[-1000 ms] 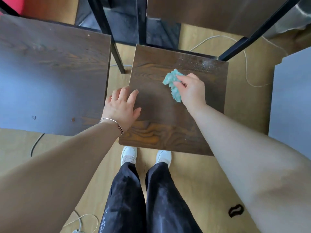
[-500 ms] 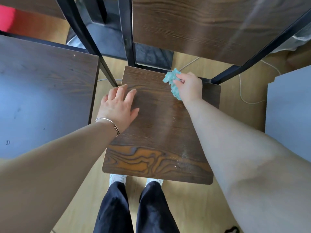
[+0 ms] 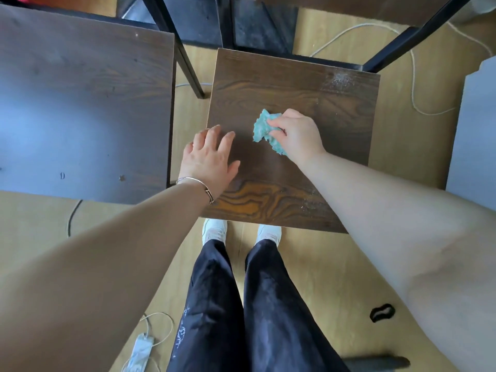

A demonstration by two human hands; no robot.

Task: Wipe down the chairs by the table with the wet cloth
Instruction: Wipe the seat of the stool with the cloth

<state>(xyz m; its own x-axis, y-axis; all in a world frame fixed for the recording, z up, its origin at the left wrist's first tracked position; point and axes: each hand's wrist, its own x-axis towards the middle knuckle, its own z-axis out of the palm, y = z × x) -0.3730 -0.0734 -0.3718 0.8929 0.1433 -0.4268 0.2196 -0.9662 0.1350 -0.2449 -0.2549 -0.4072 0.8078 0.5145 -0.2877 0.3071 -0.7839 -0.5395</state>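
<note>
The right hand point(image 3: 298, 135) now sits back at the middle of the chair seat point(image 3: 343, 122), having drawn the cloth point(image 3: 264, 131) toward the person from the far edge under the backrest. Cloth and hand now lie much closer to the left hand point(image 3: 209, 157).

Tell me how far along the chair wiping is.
Done: nothing looks clearly finished. In hand: the right hand grips the teal cloth on the middle of the near chair seat; the left hand rests flat at its left edge. Left: white dust at its far right corner, plus the neighbouring chair seat on the left.
</note>
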